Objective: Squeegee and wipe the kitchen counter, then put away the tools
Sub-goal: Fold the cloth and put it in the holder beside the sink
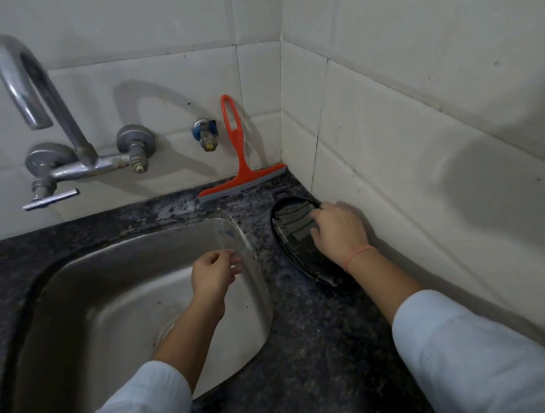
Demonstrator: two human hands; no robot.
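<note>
An orange squeegee [240,158] leans upright against the tiled back wall, its grey blade resting on the dark speckled counter [316,341]. Beside the right wall a black oval tray [290,254] holds a grey folded cloth [294,224]. My right hand [339,230] lies on that cloth with fingers curled onto it. Over the right part of the steel sink [115,305] hovers my left hand [214,274], fingers loosely bent and apart, holding nothing.
A curved steel tap [41,104] with two wall valves stands over the sink's back left. A small blue-backed valve [205,134] sticks out of the wall left of the squeegee. Tiled walls close the counter's back and right sides.
</note>
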